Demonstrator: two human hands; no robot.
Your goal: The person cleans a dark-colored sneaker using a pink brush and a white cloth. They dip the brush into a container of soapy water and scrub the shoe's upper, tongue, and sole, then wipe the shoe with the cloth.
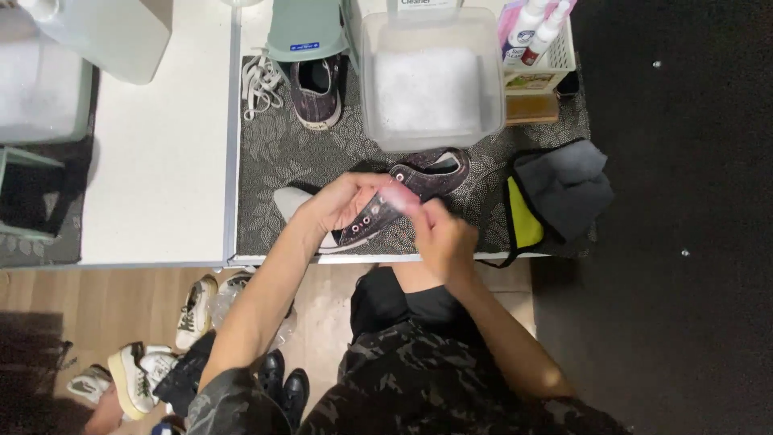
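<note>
A dark purple sneaker (419, 179) with a white toe cap lies on its side on the patterned grey mat (274, 161). My left hand (342, 205) grips it around the toe and eyelet area. Over the sneaker's middle, my right hand (439, 234) is closed on a small blurred pinkish thing at the fingertips; what it is cannot be told. A second matching sneaker (316, 93) stands upright at the back of the mat, with loose white laces (259, 80) beside it.
A clear plastic tub (431, 80) of white foam sits behind the sneaker. A basket of spray bottles (538, 40) stands at the back right, grey and yellow cloths (555, 197) to the right. Several other shoes (161, 354) lie on the wooden floor below.
</note>
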